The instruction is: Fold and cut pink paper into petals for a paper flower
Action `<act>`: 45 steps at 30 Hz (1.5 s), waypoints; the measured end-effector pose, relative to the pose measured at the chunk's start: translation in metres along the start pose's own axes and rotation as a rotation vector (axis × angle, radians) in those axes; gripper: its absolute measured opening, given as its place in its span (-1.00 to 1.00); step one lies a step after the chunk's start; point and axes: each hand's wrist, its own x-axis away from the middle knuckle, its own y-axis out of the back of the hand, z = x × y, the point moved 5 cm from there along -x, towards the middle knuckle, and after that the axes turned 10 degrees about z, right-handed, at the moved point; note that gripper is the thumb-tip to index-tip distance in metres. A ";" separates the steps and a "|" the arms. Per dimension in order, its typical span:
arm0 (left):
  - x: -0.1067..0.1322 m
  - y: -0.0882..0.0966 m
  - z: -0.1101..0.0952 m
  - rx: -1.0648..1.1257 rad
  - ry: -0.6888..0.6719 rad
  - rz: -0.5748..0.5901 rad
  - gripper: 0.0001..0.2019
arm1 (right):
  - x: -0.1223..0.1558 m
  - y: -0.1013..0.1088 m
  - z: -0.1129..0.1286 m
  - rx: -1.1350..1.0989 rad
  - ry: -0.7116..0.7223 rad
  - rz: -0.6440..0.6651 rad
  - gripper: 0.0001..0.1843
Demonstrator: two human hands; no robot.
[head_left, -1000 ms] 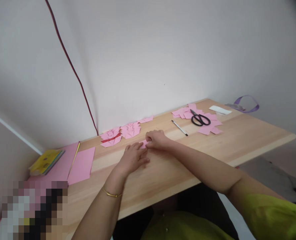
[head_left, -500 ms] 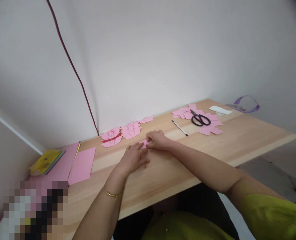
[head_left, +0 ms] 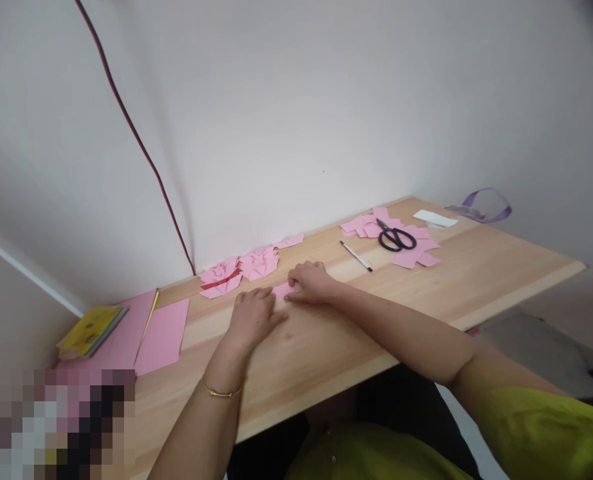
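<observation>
A small pink paper piece lies on the wooden table between my two hands. My left hand rests flat on the table with its fingertips on the paper's near edge. My right hand is curled, its fingers pressing down on the paper's right side. Most of the paper is hidden under the fingers. Folded pink paper shapes lie just behind my hands by the wall.
Black scissors sit on a scatter of pink paper squares at the far right, with a pen beside them. Large pink sheets, a yellow ruler and a yellow book lie left. A white slip and purple ribbon are far right.
My left hand has slid slightly left and back off the paper, baring more pink between the hands. The view has shifted a little; my right hand keeps pressing the paper.
</observation>
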 end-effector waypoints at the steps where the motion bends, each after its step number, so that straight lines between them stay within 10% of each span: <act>1: 0.000 0.000 0.002 -0.004 0.025 -0.002 -0.65 | 0.000 0.000 0.001 0.004 -0.005 0.000 -0.58; 14: 0.001 0.004 0.018 -0.053 0.243 -0.078 -0.51 | -0.001 -0.001 0.000 -0.015 -0.008 0.011 -0.58; 21: -0.005 -0.008 -0.011 0.047 -0.117 0.000 -0.41 | 0.001 0.000 0.002 -0.016 0.000 0.005 -0.64; 28: -0.004 -0.008 0.001 0.042 0.010 0.047 -0.38 | -0.001 0.001 -0.004 -0.060 0.012 0.034 -0.61; 45: -0.017 -0.013 0.027 0.316 0.053 -0.304 -0.67 | -0.001 0.007 -0.011 -0.169 -0.055 -0.015 -0.60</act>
